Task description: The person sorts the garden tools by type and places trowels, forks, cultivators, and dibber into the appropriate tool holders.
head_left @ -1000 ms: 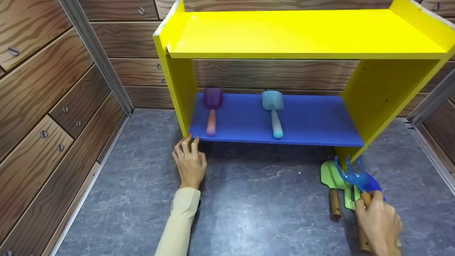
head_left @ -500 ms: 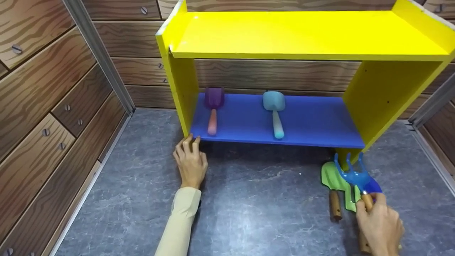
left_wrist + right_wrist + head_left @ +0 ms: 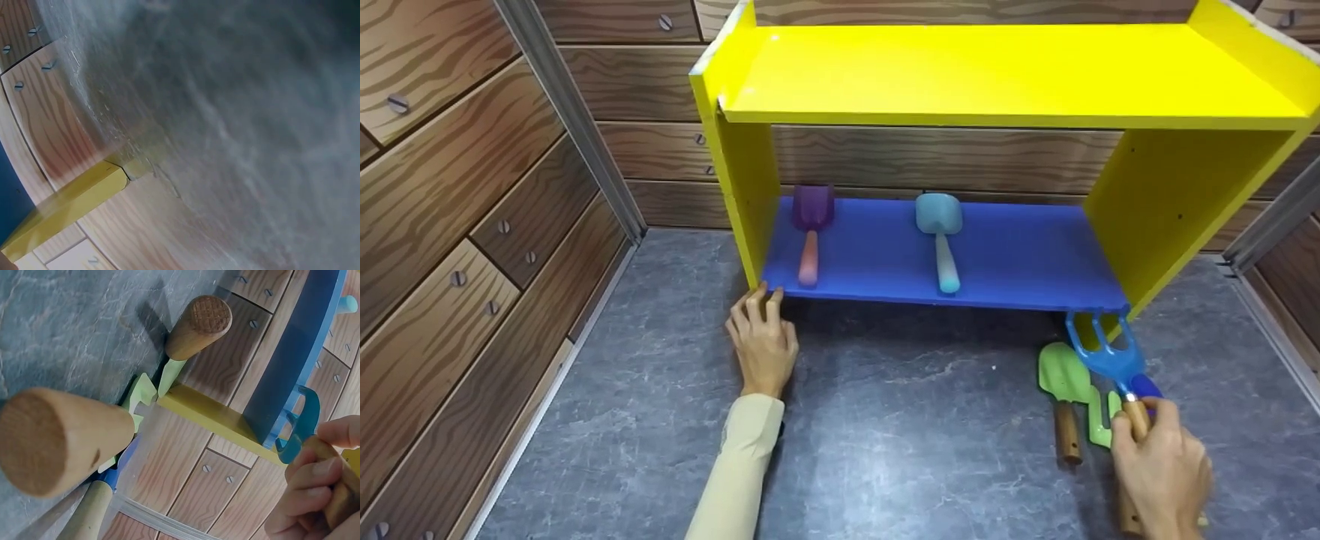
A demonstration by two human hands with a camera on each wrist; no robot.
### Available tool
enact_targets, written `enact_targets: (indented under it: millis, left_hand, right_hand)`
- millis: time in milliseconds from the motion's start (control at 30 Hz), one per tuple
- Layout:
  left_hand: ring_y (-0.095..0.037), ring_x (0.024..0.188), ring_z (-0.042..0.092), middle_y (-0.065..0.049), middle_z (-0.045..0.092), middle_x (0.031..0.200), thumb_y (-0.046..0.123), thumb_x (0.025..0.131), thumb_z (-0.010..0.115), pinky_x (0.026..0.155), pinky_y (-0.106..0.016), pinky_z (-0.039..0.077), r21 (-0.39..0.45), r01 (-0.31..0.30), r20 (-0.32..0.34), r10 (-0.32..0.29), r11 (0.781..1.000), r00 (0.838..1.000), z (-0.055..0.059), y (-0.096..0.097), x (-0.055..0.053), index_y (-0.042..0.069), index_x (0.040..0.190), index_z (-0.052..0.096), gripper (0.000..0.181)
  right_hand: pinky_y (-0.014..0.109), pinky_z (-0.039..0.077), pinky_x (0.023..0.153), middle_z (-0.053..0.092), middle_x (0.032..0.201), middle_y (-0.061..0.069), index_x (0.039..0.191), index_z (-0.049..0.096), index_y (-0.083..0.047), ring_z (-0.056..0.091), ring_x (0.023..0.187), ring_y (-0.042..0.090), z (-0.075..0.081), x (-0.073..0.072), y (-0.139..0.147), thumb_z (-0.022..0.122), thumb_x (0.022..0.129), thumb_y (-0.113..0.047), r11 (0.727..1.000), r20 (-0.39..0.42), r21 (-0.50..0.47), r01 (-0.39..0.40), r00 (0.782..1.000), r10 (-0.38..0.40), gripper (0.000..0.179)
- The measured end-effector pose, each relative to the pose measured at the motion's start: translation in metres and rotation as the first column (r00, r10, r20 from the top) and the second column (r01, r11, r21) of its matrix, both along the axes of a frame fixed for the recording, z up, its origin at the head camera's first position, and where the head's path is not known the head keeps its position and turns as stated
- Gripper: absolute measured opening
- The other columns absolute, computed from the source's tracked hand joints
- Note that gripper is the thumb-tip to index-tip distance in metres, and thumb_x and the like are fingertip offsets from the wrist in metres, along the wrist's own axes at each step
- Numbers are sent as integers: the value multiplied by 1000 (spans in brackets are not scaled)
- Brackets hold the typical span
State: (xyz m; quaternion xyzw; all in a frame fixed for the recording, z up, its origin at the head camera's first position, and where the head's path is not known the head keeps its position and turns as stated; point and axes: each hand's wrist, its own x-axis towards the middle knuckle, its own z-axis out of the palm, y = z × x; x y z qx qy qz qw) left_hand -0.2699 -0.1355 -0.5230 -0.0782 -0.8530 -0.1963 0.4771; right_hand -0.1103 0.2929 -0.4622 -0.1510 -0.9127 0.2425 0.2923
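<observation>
My right hand [image 3: 1164, 465] grips the wooden handle of a blue hand rake [image 3: 1114, 361], whose tines overlap the front right corner of the blue shelf board [image 3: 1020, 255]. The right wrist view shows the fingers [image 3: 315, 486] curled round that handle. My left hand [image 3: 763, 341] rests its fingertips on the board's front left corner, by the yellow shelf unit [image 3: 1005, 75]. On the board lie a purple scoop with a pink handle [image 3: 813, 210] and a light blue scoop [image 3: 939, 214]. Below the rake lie a green trowel [image 3: 1063, 375] and a green forked tool [image 3: 1099, 427].
A dark blue tool [image 3: 1146, 386] lies partly hidden behind the rake and right hand. Wood-patterned walls [image 3: 660, 150] stand behind and at both sides. The floor [image 3: 885, 435] is grey and marbled. In the right wrist view a wooden handle [image 3: 84, 439] stands close to the camera.
My right hand has raised the rake, its tines moving up from beside the green tools to the board's front right corner. The left hand stays at the left corner.
</observation>
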Motion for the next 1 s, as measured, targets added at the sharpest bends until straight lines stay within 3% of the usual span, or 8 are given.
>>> enact_targets:
  millis: [267,433,567,767,1000]
  left_hand:
    - [-44,111,50,-19,55,127,0,78,66,86,-58,39,-1,-8,-8,8,1000,1000,0,0,0,2,122,64,44]
    - [-43,111,50,-19,55,128,0,78,67,86,-58,39,-2,-11,2,11,1000,1000,0,0,0,2,122,64,44]
    - [-43,111,50,-18,55,128,0,78,66,85,-57,39,4,-4,6,4,1000,1000,0,1,-1,2,122,64,44]
    - [-44,111,50,-19,55,128,0,78,64,84,-58,39,10,-1,0,1,1000,1000,-2,0,-1,2,122,64,44]
    - [-43,112,50,-19,55,129,1,79,63,84,-57,39,5,1,-1,-1,1000,1000,0,0,-1,2,122,64,43]
  right_hand:
    - [39,34,40,52,58,13,111,61,14,47,44,28,3,-6,-3,62,88,-8,1000,14,-23,-17,1000,17,31]
    - [59,40,48,56,62,20,110,62,12,53,50,42,0,-7,-2,64,88,-9,1000,-16,-18,-19,1000,18,31]
    - [67,41,57,58,66,25,111,62,12,56,57,51,1,-8,-1,64,88,-10,999,-29,-28,-38,999,37,32]
    - [49,41,49,63,74,26,113,62,12,57,56,41,11,-15,-1,67,87,-8,996,-35,-52,-74,997,72,33]
    - [28,37,61,67,100,28,126,58,8,59,74,33,25,-20,-4,67,83,0,983,7,-176,-58,998,60,45]
